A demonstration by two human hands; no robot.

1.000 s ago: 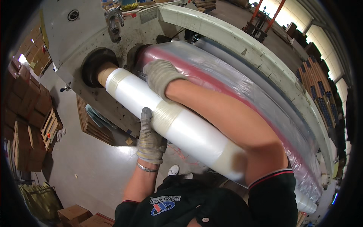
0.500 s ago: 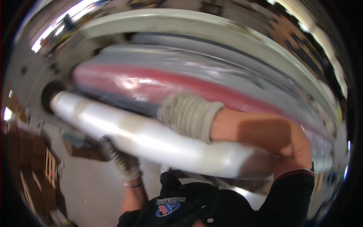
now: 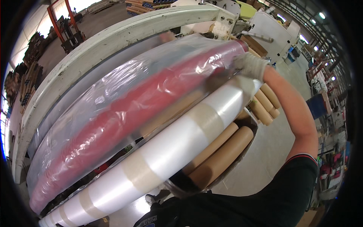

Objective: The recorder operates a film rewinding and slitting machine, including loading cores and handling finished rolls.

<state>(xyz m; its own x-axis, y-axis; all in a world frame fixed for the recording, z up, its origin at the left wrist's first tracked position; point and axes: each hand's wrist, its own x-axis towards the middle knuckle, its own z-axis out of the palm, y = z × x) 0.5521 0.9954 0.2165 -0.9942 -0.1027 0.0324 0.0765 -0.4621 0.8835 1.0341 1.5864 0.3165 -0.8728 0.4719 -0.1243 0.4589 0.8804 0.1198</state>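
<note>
My right hand (image 3: pixel 252 67), in a striped knit glove, reaches to the upper right end of a long white plastic-wrapped roll (image 3: pixel 172 145). Its fingers are blurred and partly hidden, so I cannot tell whether they grip the roll's end or something beside it. Bands of tan tape (image 3: pixel 141 174) circle the roll, which slants from lower left to upper right in front of me. Alongside lies a red roll (image 3: pixel 147 100) in clear film, its right end close to my glove. My left hand is out of view.
Beyond the red roll are a grey film-covered roll (image 3: pixel 98 92) and a pale painted beam (image 3: pixel 75 55). Brown cardboard tubes (image 3: pixel 227 159) lie below the white roll, with more tubes (image 3: pixel 262 108) farther right. White machinery (image 3: pixel 270 32) stands behind, beside grey floor (image 3: pixel 264 162).
The view has swung toward the right end of the rolls. My right hand has moved from the white roll's middle to its right end; my left hand has left the view.
</note>
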